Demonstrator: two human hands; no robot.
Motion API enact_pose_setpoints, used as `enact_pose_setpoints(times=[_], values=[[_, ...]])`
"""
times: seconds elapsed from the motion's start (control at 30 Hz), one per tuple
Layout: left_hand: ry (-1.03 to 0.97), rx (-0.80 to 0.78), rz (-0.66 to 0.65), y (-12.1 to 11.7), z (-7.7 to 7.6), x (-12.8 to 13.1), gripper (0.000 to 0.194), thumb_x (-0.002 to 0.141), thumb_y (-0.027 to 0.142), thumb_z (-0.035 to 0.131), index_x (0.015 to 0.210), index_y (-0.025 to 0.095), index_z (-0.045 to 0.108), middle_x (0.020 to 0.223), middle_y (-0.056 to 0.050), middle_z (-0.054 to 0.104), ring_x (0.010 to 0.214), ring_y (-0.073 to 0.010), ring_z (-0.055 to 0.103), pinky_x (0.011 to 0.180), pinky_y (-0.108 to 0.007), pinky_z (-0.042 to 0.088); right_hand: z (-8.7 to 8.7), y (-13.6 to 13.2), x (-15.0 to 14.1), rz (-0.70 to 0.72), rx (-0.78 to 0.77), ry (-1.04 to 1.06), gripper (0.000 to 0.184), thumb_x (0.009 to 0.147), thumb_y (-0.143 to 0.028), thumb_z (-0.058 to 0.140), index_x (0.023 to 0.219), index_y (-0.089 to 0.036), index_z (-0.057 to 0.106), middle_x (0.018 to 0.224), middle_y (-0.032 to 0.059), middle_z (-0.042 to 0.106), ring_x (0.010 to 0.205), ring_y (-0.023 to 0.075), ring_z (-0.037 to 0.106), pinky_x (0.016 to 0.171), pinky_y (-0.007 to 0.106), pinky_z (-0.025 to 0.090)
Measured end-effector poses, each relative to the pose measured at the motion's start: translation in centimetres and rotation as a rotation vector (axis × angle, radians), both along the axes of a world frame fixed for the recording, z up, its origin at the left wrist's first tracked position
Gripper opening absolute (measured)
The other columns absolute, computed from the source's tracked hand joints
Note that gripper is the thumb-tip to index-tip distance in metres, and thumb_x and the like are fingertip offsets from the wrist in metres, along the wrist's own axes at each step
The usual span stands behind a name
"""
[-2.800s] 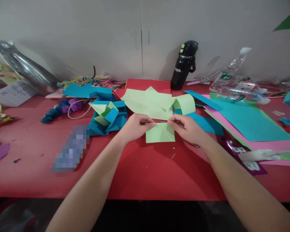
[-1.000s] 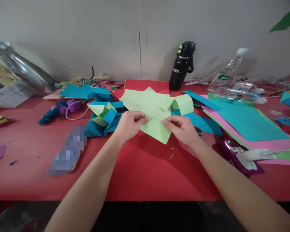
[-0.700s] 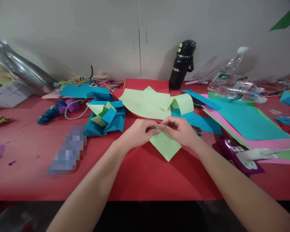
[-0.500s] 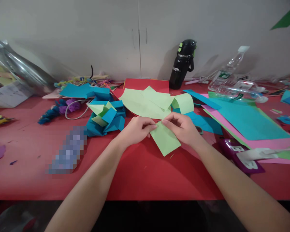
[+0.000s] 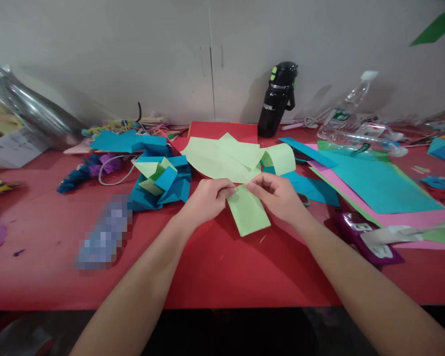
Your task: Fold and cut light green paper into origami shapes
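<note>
A small light green sheet of paper (image 5: pixel 249 212) is held at its far edge between my two hands, its near edge tilted toward me. My left hand (image 5: pixel 212 197) pinches the upper left corner between thumb and fingers. At the upper right corner, my right hand (image 5: pixel 274 194) does the same. Beyond my fingers lie larger light green sheets (image 5: pixel 222 155) and a curled green piece (image 5: pixel 282 157). To the left of my left hand sits a folded blue and green paper model (image 5: pixel 163 183).
Behind stand a black flask (image 5: pixel 277 99) and a clear plastic bottle (image 5: pixel 352 104). Stacked blue and pink sheets (image 5: pixel 385 183) lie right, beside a purple glue gun packet-like object (image 5: pixel 371 242). A blurred bluish item (image 5: pixel 106 232) lies left on the red table (image 5: pixel 207 277).
The green paper was shown opened out a second ago, then turned cornerwise toward me. Now it is a narrower rectangle, rotated slightly, still pinched by both hands.
</note>
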State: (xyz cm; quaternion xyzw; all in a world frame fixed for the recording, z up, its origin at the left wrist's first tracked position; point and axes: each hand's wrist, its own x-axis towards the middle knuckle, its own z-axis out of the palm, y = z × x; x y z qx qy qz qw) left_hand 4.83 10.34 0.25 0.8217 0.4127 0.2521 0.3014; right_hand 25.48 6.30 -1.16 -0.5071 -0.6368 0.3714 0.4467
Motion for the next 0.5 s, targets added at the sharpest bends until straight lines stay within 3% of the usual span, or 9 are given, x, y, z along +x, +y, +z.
enact_pose_setpoints(times=[0.13,0.27,0.4,0.5], values=[[0.01,0.091,0.058,0.4,-0.19,-0.25,0.024,0.095,0.022,0.049,0.084,0.018,0.07,0.069,-0.001,0.066,0.065,-0.0154,0.058,0.064,-0.027,0.042,-0.3,0.09,-0.04,0.044,-0.032,-0.063,0.043,0.086,-0.056,0.067,0.068,-0.021,0.05,0.062,-0.0043,0.04,0.056,0.0114,0.034,0.05,0.028,0.029],[0.024,0.14,0.068,0.53,-0.25,-0.42,0.024,0.095,0.024,0.048,0.081,0.018,0.067,0.066,-0.001,0.062,0.063,-0.0148,0.054,0.062,-0.027,0.04,-0.6,0.15,0.08,-0.038,-0.019,-0.071,0.04,0.087,-0.056,0.065,0.071,-0.02,0.057,0.062,-0.0025,0.046,0.055,0.0119,0.037,0.05,0.028,0.03],[0.001,0.148,0.129,0.66,-0.34,-0.55,0.023,0.095,0.025,0.049,0.082,0.019,0.067,0.067,-0.001,0.063,0.063,-0.0154,0.056,0.063,-0.026,0.041,-0.59,0.34,0.31,0.061,-0.015,-0.073,0.029,0.09,-0.049,0.063,0.087,-0.02,0.06,0.074,0.0012,0.059,0.066,0.0154,0.051,0.059,0.03,0.041],[-0.023,0.164,0.175,0.87,-0.47,-0.7,0.023,0.095,0.027,0.049,0.083,0.019,0.067,0.071,-0.002,0.065,0.066,-0.016,0.056,0.063,-0.026,0.041,-0.56,0.46,0.42,0.033,-0.054,-0.066,0.03,0.091,-0.049,0.062,0.09,-0.019,0.063,0.074,0.0021,0.061,0.065,0.0159,0.053,0.059,0.031,0.042]])
